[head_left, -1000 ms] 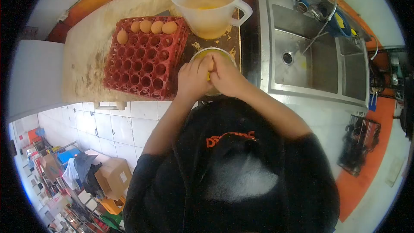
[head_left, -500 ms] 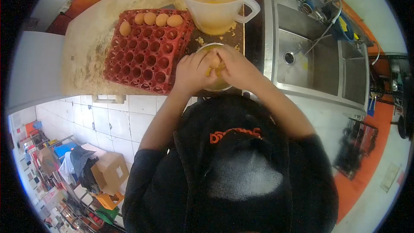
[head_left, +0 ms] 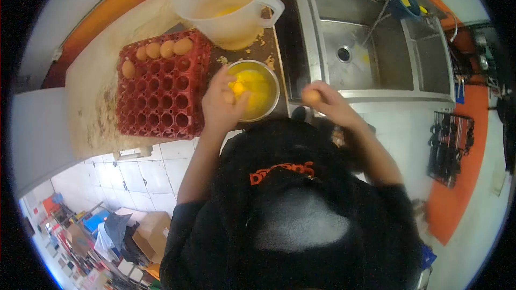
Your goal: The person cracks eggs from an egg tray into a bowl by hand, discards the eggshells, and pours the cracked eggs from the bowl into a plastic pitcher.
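Note:
A metal bowl [head_left: 275, 102] with yellow egg in it stands near the counter's front edge. At its left rim is my left hand [head_left: 219, 106], fingers curled around a brownish rounded piece of eggshell [head_left: 229, 97], partly hidden. My right hand [head_left: 337, 108] is out to the right of the bowl, beyond the counter edge, gripping another brown eggshell [head_left: 311, 96]; it is slightly blurred. On the left, a stack of red egg trays [head_left: 156, 83] carries several brown eggs [head_left: 167, 49] along its far side.
Behind the bowl stands a large translucent jug [head_left: 220, 16] with yellowish contents. Crumbly yellow bits lie on the dark board [head_left: 263, 48]. A steel sink [head_left: 344, 70] with a faucet is at the right. A wire rack [head_left: 450, 147] hangs on the right wall.
My hands were together over the bowl around one egg. Now they are apart: the right has moved right with shell, the left remains at the bowl's left side. The view has shifted.

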`<state>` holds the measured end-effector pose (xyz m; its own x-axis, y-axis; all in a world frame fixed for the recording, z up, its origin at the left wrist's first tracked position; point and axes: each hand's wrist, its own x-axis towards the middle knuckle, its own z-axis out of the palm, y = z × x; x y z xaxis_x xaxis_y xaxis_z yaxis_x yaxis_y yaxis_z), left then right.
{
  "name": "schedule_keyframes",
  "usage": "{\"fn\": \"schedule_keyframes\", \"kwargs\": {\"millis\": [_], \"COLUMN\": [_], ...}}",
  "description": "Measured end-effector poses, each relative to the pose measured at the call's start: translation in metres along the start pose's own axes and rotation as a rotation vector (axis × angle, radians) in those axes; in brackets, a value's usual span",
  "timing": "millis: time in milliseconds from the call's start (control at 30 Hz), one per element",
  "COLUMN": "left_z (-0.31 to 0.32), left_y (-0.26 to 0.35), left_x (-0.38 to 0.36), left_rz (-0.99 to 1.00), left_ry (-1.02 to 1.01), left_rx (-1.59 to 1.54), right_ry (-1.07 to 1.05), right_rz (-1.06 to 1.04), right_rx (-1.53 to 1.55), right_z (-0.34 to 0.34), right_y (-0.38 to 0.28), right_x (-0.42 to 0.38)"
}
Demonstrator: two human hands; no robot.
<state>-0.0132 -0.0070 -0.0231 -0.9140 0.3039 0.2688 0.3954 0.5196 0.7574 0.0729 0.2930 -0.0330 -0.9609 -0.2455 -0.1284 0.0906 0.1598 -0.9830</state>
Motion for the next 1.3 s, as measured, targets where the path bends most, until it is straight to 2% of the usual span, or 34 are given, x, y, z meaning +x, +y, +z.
{"fn": "schedule_keyframes", "kwargs": {"millis": [33,67,100,133,167,200,267,300,367,433,500,533,567,600,667,700,767,800,867,933,1000,1100,1167,1267,1300], "left_z": [0.0,0.0,-0.001,-0.002,-0.004,-0.005,-0.011,-0.013,-0.015,-0.017,-0.019,-0.022,-0.027,-0.031,-0.038,-0.042,-0.055,-0.06,-0.064,-0.07,-0.077,-0.095,-0.1,-0.105,-0.1], "left_y": [-0.007,-0.011,-0.014,-0.016,-0.019,-0.023,-0.021,-0.021,-0.026,-0.028,-0.025,-0.021,-0.014,-0.009,-0.003,-0.001,0.009,0.013,0.016,0.017,0.017,0.028,0.025,0.024,0.017], "left_x": [-0.002,-0.003,-0.004,-0.007,-0.009,-0.011,-0.01,-0.01,-0.009,-0.008,-0.007,-0.006,-0.005,-0.006,-0.01,-0.012,-0.019,-0.022,-0.03,-0.037,-0.041,-0.041,-0.041,-0.043,-0.045], "left_rz": [-0.032,-0.037,-0.037,-0.148,-0.258,-0.239,-0.221,-0.207,-0.226,-0.24,-0.476,-0.465,-0.546,-0.628,-0.661,-0.702,-0.71,-0.726,-0.663,-0.602,-0.537,-0.419,-0.362,-0.299,-0.345], "left_ry": [0.056,0.054,0.047,0.059,0.073,0.087,0.106,0.123,0.129,0.14,0.193,0.2,0.188,0.176,0.182,0.175,0.163,0.132,0.176,0.224,0.279,0.345,0.365,0.389,0.411], "left_rx": [-0.126,-0.188,-0.194,-0.353,-0.507,-0.577,-0.61,-0.648,-0.673,-0.7,-1.082,-1.078,-1.205,-1.333,-1.381,-1.43,-1.481,-1.529,-1.547,-1.56,-1.446,-1.406,-1.443,-1.546,-1.486], "right_ry": [0.022,0.059,-0.01,-0.083,-0.083,0.002,0.131,0.132,0.326,0.263,0.179,0.167,0.152,0.142,0.237,0.226,0.338,0.323,0.426,0.359,0.298,0.325,0.398,0.459,0.479], "right_rz": [0.28,0.382,0.537,0.688,0.688,0.565,0.507,0.503,0.43,0.344,0.316,0.387,0.459,0.451,0.466,0.458,0.385,0.385,0.389,0.356,0.314,0.237,0.099,-0.02,-0.065], "right_rx": [0.114,-0.062,-0.195,-0.328,-0.327,-0.528,-0.79,-0.786,-0.247,-0.126,0.156,0.241,0.325,0.32,-0.188,-0.197,0.483,0.467,0.678,0.596,0.519,0.452,0.629,0.475,0.437], "right_z": [-0.016,-0.03,-0.044,-0.056,-0.062,-0.064,-0.055,-0.047,-0.04,-0.013,0.023,0.044,0.061,0.072,0.091,0.096,0.104,0.105,0.103,0.091,0.076,0.059,0.049,0.02,0.01], "right_y": [-0.007,-0.003,0.002,0.009,0.024,0.044,0.016,0.02,0.031,0.024,0.036,0.031,0.028,0.04,0.075,0.077,0.069,0.065,0.021,-0.01,-0.048,-0.116,-0.159,-0.199,-0.206], "right_x": [-0.027,-0.052,-0.075,-0.097,-0.122,-0.147,-0.14,-0.129,-0.101,-0.046,0.005,0.027,0.045,0.059,0.083,0.087,0.093,0.092,0.089,0.086,0.083,0.084,0.09,0.109,0.119]}}
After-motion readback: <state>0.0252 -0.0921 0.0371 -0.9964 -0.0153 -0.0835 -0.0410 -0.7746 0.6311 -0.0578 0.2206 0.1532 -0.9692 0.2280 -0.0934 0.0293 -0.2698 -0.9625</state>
